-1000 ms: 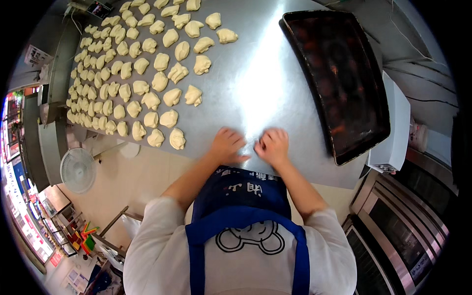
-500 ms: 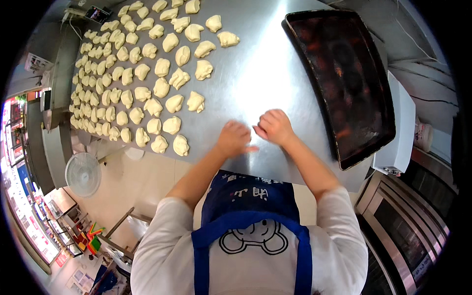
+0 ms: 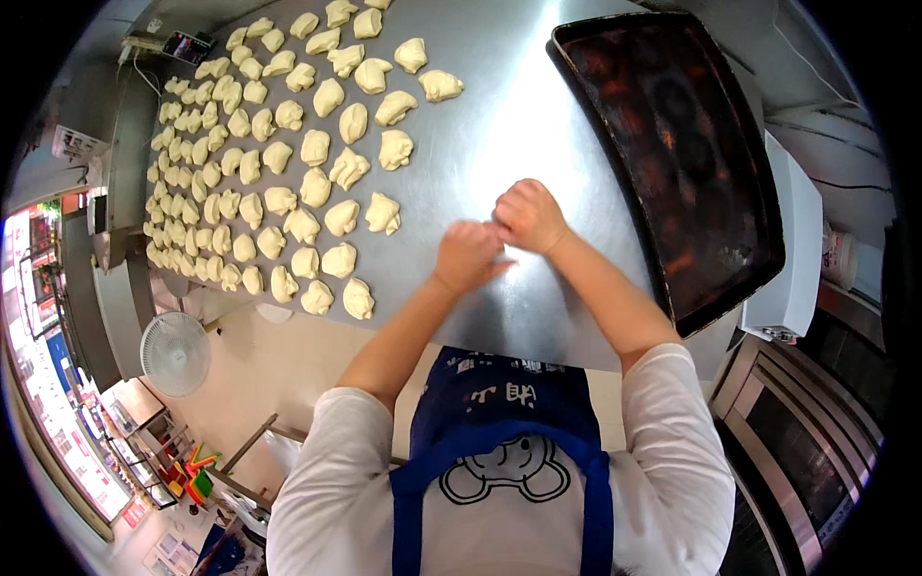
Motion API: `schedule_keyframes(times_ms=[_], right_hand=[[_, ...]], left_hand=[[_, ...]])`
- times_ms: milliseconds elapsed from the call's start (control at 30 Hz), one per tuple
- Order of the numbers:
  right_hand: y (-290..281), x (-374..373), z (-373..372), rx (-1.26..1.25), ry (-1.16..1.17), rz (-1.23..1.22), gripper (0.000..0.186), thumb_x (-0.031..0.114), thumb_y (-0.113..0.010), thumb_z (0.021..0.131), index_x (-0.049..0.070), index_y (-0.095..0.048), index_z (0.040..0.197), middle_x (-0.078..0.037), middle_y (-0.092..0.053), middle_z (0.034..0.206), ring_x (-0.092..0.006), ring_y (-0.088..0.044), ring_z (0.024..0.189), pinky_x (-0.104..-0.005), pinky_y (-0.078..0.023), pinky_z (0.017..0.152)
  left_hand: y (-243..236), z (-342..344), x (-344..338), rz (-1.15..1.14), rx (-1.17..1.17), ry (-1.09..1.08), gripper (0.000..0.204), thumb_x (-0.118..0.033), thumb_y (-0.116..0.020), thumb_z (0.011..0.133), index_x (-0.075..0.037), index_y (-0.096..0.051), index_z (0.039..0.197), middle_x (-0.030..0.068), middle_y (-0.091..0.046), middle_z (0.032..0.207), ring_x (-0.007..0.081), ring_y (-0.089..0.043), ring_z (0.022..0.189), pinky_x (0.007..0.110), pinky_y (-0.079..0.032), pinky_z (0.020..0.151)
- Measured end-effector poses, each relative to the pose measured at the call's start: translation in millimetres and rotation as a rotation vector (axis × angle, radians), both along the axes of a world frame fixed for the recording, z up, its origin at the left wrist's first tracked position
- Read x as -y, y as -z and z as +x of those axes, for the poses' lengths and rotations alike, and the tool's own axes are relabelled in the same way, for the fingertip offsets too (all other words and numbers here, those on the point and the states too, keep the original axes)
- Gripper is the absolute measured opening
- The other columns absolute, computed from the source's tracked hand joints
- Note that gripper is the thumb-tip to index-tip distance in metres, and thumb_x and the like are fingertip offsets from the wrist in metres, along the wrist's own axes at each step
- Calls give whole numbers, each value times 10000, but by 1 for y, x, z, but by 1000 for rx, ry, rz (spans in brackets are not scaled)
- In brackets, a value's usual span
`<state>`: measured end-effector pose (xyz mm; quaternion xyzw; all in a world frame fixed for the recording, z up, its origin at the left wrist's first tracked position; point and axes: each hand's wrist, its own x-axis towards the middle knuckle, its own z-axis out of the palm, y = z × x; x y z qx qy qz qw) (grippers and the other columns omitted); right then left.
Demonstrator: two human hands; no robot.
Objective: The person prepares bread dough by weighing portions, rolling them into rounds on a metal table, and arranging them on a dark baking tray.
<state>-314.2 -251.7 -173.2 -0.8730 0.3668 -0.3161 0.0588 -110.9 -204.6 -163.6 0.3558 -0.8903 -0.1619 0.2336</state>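
Over the steel tabletop [image 3: 471,134], my two hands meet close together near its front edge. My right hand [image 3: 530,217] is curled into a loose fist with the knuckles up. Just to its left and a little nearer to me, my left hand [image 3: 469,256] has its fingers bent in and its thumb pointing right; it is slightly blurred. Whatever the fingers may hold is hidden under them. Many pale dough pieces lie in rows on the left; a dough piece [image 3: 382,214] at the end of one row is among the nearest to my left hand.
A large dark baking tray [image 3: 672,144] with a blackened surface lies on the right of the table. Beyond it stands a white box-shaped appliance [image 3: 783,240]. Steel oven doors [image 3: 778,422] are at the lower right. A fan [image 3: 176,353] stands on the floor at left.
My right hand has moved up and slightly left, and my left hand slightly right, so they now touch or overlap. The whole view has shifted a little. The dough pieces lie as before.
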Motion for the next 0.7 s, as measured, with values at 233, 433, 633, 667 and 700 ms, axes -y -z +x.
schedule_keyframes(times_ms=[233,433,633,667,700], right_hand=[[-11,20,-55,72,93,47,232,272,-812,742,139,-641,823,-29,-638,913,-263,-635,864,-404,-535,786],[6,32,-11,50,-128,-42,316,347,-810,752,136,-587,680,-34,-585,726,-255,-605,796,-409,-496,719],[-19,48,-56,-125,67,159,493,445,-836,728,169,-678,1105,-49,-640,985,-277,-599,938,-416,-491,853],[-20,32,-61,-76,125,233,602,419,-861,710,188,-666,1230,-63,-638,1041,-292,-596,963,-420,-492,885],[-20,16,-60,21,179,305,742,339,-888,690,214,-607,1366,-90,-615,1118,-325,-575,1027,-442,-495,931]], left_hand=[[13,30,8,-114,-185,-402,254,-211,-887,718,-161,-639,738,37,-659,889,270,-654,869,418,-521,783],[8,5,24,-16,-33,-108,312,-251,-911,698,-143,-672,865,48,-678,919,281,-652,894,421,-524,805],[9,28,38,19,-91,-305,387,-274,-895,707,-90,-678,969,93,-689,998,340,-638,968,471,-504,878],[5,25,30,45,-107,-331,417,-270,-892,713,-84,-677,1018,111,-689,1025,352,-635,984,478,-500,895],[-1,23,22,32,-84,-348,441,-256,-881,726,-79,-665,1067,133,-682,1057,363,-628,1005,482,-494,911]])
